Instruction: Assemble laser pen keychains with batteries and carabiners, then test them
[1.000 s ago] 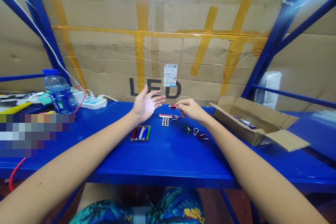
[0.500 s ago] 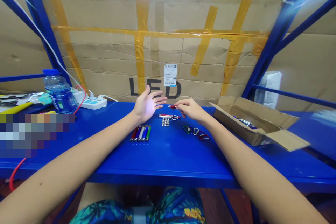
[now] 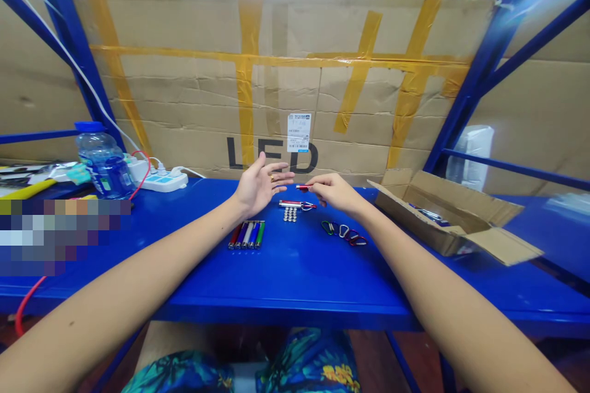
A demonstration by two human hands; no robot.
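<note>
My left hand is raised above the blue shelf, palm turned toward the right, fingers stretched out and apart, holding nothing. My right hand pinches a small red mini flashlight whose tip points at the left palm. Below them lie a silver flashlight part, a cluster of small button batteries, a row of coloured tubes and several carabiner clips.
An open cardboard box sits at the right. A water bottle and a white power strip stand at the left. A taped cardboard sheet marked LED forms the back wall between blue rack posts.
The left hand has drifted slightly right and closer to the red flashlight's tip, and the light spot on its palm has faded. The right hand has stayed put.
</note>
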